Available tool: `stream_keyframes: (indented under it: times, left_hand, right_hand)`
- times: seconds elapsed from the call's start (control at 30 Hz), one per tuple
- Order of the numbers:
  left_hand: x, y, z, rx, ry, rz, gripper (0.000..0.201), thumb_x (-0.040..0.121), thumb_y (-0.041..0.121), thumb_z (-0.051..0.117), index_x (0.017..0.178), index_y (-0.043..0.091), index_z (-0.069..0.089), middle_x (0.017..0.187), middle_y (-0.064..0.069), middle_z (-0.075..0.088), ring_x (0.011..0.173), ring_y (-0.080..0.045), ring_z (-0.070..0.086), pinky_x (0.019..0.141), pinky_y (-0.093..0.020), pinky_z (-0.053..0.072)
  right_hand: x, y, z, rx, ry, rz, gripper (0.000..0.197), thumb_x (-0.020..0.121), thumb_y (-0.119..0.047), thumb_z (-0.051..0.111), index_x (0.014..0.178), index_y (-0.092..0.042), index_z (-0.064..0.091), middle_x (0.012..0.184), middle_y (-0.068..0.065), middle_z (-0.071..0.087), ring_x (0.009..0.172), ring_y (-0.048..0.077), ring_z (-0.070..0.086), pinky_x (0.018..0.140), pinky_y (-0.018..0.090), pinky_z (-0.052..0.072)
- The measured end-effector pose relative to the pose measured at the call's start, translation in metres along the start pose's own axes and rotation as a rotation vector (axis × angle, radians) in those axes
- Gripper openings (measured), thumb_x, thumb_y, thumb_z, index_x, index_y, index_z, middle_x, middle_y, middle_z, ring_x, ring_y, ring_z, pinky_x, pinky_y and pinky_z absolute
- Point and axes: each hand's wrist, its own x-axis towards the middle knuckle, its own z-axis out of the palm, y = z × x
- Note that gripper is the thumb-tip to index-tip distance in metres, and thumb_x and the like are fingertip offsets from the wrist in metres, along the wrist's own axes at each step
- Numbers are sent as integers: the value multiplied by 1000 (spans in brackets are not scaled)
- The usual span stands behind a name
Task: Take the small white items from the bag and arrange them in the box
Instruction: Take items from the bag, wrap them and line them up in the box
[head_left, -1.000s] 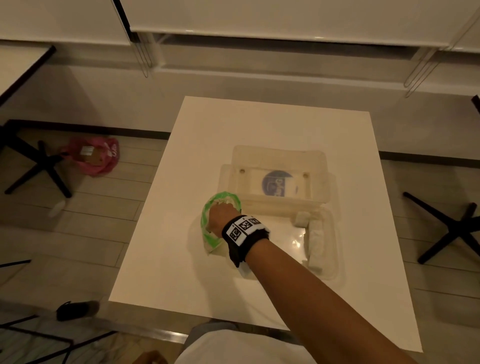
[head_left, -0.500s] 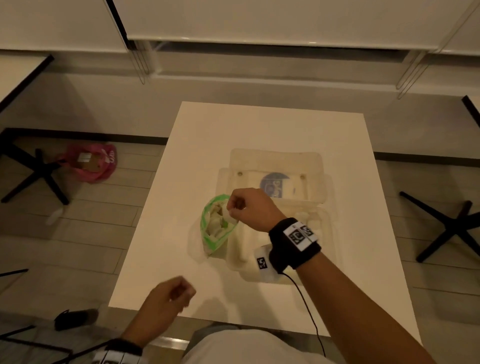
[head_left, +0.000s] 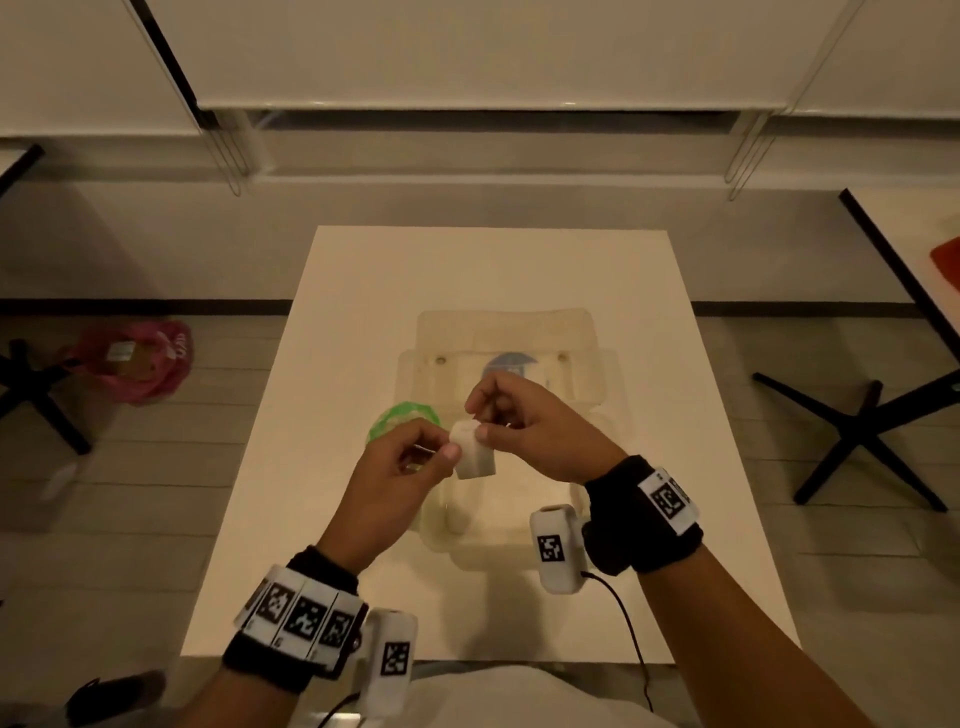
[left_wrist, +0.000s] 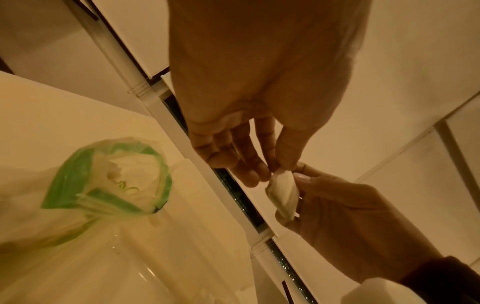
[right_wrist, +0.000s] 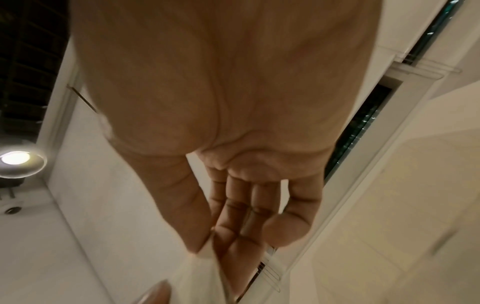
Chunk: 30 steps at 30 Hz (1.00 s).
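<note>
Both hands meet above the bench (head_left: 363, 291), each grip pinching the same small white packet (head_left: 471, 453). The left hand (head_left: 400, 470) nips its near edge between thumb and fingertips; the right hand (head_left: 524, 426) clamps thumb and forefinger on its upper end. The packet hangs in the air over the clear plastic box (head_left: 498, 540), whose lid (head_left: 506, 338) lies flipped open on the far side. Just left of the box stands the green-rimmed bag (left_wrist: 109, 176), its mouth gaping and pale contents showing inside. On the floor to the left lies a pink bag (head_left: 140, 361).
</note>
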Motion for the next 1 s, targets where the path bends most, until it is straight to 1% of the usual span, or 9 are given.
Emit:
stream_keyframes:
  times: [0.13, 0.2, 0.3, 0.4, 0.57, 0.7, 0.8, 0.93, 1.0]
  left_hand:
    - [0, 6, 7, -70, 39, 5, 6, 94, 10, 66, 88, 7, 66, 80, -7, 67, 72, -11, 63, 68, -16, 47]
    - [-1, 10, 10, -94, 79, 14, 5, 94, 8, 65, 89, 6, 65, 81, -14, 68, 69, -9, 64, 64, -12, 45]
    - [-2, 12, 12, -133, 109, 21, 4, 94, 6, 64, 92, 3, 64, 87, -20, 68, 67, -9, 65, 62, -12, 45]
    - [-2, 11, 13, -141, 108, 13, 4, 95, 9, 63, 94, 4, 64, 86, -17, 69, 68, -9, 66, 61, -18, 45]
    - [-2, 8, 14, -124, 90, 6, 7, 95, 10, 64, 97, 4, 65, 81, -6, 73, 73, -12, 68, 64, -22, 48]
    - [-2, 10, 16, -136, 77, 14, 9, 96, 7, 62, 99, 0, 65, 92, -11, 74, 79, -18, 71, 66, -24, 52]
    - [-4, 12, 17, -165, 49, -7, 10, 95, 7, 63, 102, 0, 62, 101, -14, 71, 85, -24, 74, 73, -30, 55]
    - [-7, 21, 17, -237, 121, -63, 35, 87, 29, 68, 107, 2, 57, 106, -21, 63, 85, -32, 75, 79, -36, 58]
    - [-8, 26, 16, -278, 135, -109, 44, 83, 36, 68, 108, 1, 56, 102, -22, 64, 84, -33, 74, 78, -34, 58]
  right_hand:
    - [-15, 4, 1, 228, 175, -6, 11, 94, -2, 59, 101, -9, 55, 93, 15, 67, 80, 15, 64, 70, 31, 51]
    - [-26, 8, 2, 311, 233, -8, 10, 94, 4, 57, 98, -5, 56, 97, 13, 70, 84, 20, 68, 70, 33, 53]
    - [-40, 14, 9, 334, 226, 5, 8, 92, 7, 58, 97, 1, 60, 101, 18, 71, 91, 26, 71, 75, 38, 54]
    - [-45, 18, 16, 349, 220, 31, 11, 89, 5, 63, 99, 0, 63, 99, 22, 70, 92, 26, 71, 77, 39, 53]
    - [-47, 17, 18, 349, 232, 20, 17, 86, -1, 71, 100, -10, 68, 103, 12, 72, 93, 22, 68, 79, 33, 53]
    - [-48, 14, 22, 373, 258, -36, 16, 83, 1, 74, 98, -3, 70, 114, 5, 71, 108, 18, 68, 85, 35, 57]
    - [-45, 17, 28, 260, 320, -99, 14, 85, -3, 73, 99, -6, 76, 115, -3, 70, 108, 16, 67, 86, 43, 57]
    - [-44, 19, 31, -65, 400, -241, 25, 88, -6, 68, 108, -19, 75, 117, -15, 68, 109, 7, 63, 79, 26, 54]
    - [-46, 19, 35, -232, 387, -298, 34, 87, -5, 67, 118, -17, 71, 127, -14, 62, 115, 2, 58, 86, 19, 50]
